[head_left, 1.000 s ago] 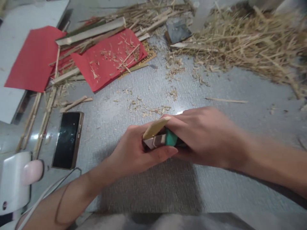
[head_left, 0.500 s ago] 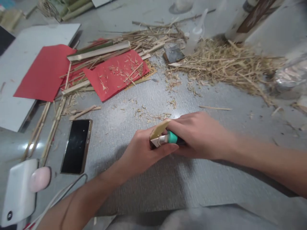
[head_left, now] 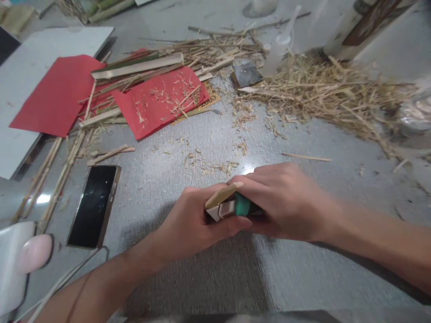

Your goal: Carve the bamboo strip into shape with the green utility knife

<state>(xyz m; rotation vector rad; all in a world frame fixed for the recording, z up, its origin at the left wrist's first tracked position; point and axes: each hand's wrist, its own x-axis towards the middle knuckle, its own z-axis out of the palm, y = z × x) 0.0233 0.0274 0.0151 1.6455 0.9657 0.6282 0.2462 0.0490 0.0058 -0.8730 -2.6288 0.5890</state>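
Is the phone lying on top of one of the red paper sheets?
No, the phone lies screen-up on the bare grey table, below and apart from the red paper sheets.

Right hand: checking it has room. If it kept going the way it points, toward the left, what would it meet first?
The right hand would meet the left hand first, whose fingers already overlap it around the green-handled knife.

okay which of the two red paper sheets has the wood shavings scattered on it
The right-hand red sheet, nearer the straw pile. Shavings litter it, while the left red sheet by the white board looks bare.
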